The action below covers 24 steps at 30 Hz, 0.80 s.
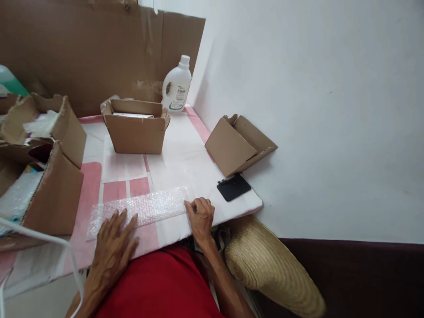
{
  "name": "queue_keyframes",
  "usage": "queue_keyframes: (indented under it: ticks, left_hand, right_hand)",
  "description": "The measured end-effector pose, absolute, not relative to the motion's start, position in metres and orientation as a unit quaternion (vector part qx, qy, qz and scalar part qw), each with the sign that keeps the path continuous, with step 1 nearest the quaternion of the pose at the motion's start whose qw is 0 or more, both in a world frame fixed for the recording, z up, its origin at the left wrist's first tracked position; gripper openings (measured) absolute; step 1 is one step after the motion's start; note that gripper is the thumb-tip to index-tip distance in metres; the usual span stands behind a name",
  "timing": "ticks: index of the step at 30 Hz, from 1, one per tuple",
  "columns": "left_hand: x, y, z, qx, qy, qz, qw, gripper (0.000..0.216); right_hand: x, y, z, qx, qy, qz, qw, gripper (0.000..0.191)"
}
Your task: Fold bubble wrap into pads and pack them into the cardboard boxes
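Observation:
A long flat strip of bubble wrap point(155, 205) lies across the front of the table, slanting up to the right. My left hand point(114, 238) rests on its near left part with the fingers stretched and spread. At the strip's right end my right hand point(200, 216) is closed, thumb and forefinger pinching the edge of the wrap. Whether anything lies inside the wrap I cannot tell.
Ahead stands an open cardboard box point(139, 132), with a white jug point(178, 86) behind it. More filled boxes point(54, 194) crowd the left. A tilted box point(232, 143) leans at the wall by a black phone point(233, 187). A straw hat point(265, 260) hangs below the table's right edge.

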<state>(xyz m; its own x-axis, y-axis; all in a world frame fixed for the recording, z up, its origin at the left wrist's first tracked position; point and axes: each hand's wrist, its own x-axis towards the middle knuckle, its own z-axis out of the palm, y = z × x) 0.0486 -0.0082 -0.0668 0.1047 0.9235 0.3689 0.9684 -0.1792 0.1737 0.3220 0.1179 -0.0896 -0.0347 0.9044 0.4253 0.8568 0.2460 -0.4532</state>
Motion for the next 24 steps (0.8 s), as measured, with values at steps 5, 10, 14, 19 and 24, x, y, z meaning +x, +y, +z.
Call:
queue_keyframes:
  ticks: [5,10,14,19,24]
  left_hand:
    - [0.059,-0.019,-0.082,-0.755,-0.633,-0.161,0.06,0.053]
    - [0.061,-0.017,-0.082,-0.746,-0.64,-0.177,0.053,0.052]
    - [0.06,-0.017,-0.084,-0.746,-0.638,-0.182,0.054,0.058]
    - [0.051,-0.018,-0.091,-0.781,-0.581,-0.217,0.075,0.074]
    - [0.059,-0.017,-0.083,-0.754,-0.626,-0.191,0.053,0.072]
  right_hand:
    - [0.328,0.126,-0.089,-0.612,-0.716,0.037,0.333,0.038]
    - [0.333,0.128,-0.074,-0.602,-0.7,0.014,0.383,0.028]
    - [0.292,0.091,-0.06,-0.446,-0.805,0.007,0.391,0.02]
    - [0.228,0.05,-0.058,-0.247,-0.937,0.091,0.232,0.076]
    - [0.266,0.059,-0.07,-0.343,-0.919,0.119,0.153,0.093]
